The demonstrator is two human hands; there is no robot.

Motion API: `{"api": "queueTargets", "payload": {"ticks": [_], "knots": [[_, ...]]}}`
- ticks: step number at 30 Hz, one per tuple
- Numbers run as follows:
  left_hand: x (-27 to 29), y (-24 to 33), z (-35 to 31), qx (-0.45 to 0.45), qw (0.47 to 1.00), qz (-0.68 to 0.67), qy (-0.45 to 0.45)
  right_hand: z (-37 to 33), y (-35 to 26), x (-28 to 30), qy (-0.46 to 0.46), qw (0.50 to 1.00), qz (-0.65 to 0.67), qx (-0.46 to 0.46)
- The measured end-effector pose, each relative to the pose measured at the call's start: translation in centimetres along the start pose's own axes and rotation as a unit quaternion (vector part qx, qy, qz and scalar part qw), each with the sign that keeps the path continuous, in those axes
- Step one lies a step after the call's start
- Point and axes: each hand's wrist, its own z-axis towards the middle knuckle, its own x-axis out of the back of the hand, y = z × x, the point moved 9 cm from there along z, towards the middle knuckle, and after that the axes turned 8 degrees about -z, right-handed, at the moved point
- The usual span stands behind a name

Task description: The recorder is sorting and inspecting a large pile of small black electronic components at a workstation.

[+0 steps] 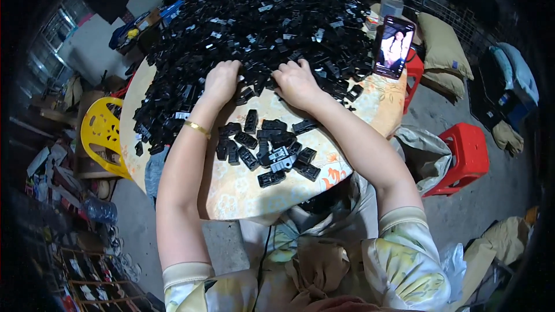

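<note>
A wide heap of small black plastic parts (260, 29) covers the far part of the round table (231, 199), which has a pale flowered cover. My left hand (222, 84) is at the heap's near edge, its fingers curled in and their tips hidden. To its right, my right hand (296, 84) also bends its fingers down at the edge of the heap. What either hand holds, if anything, is hidden. Nearer to me, between my forearms, lies a loose group of oblong black parts (248, 158). Two grey pieces (281, 160) lie among them.
A phone (394, 47) with a lit screen stands at the table's right edge, near a clear bottle (392, 1). A yellow chair (104, 133) is on the left, a red stool (464, 156) on the right. An open sack (425, 153) and stuffed sacks (442, 43) are also on the right.
</note>
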Motion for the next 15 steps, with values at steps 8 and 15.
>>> {"api": "queueTargets", "payload": {"ticks": [8, 15], "knots": [[0.7, -1.1, -4.2, 0.265, 0.809, -0.516, 0.096, 0.2, 0.5, 5.2, 0.139, 0.965, 0.224, -0.009], [0.7, 4.3, -6.9, 0.287, 0.560, -0.775, 0.055, 0.0, -1.7, 5.0, 0.126, 0.921, 0.369, -0.015]]}}
